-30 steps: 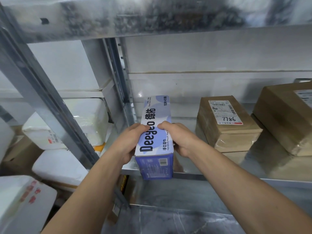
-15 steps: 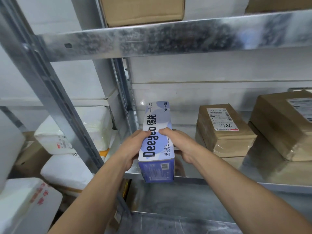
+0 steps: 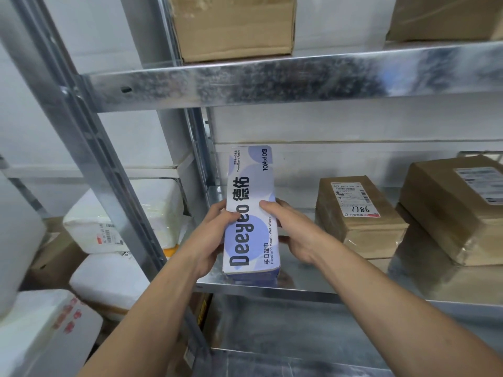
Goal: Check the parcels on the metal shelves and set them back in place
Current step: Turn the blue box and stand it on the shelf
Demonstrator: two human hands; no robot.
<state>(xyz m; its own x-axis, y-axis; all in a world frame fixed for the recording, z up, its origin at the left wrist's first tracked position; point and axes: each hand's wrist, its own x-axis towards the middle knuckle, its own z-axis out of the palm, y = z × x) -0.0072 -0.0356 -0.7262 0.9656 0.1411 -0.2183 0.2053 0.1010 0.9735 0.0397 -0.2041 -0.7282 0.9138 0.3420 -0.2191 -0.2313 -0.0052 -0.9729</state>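
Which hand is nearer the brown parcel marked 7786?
Right. The right hand grips the wipes box on the side facing the 7786 parcel; the left hand grips its far side.

Mottled, shiny galvanized metal shelves (image 3: 272,85) carry matt brown cardboard parcels (image 3: 356,213) wrapped in glossy tape, a smooth printed wipes box (image 3: 251,213), and white foam boxes (image 3: 152,208) at left.

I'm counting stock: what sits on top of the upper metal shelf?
A brown cardboard box on the left and a second box on the right stand on the upper shelf. Their tops are cut off, and they hide whatever lies behind them.
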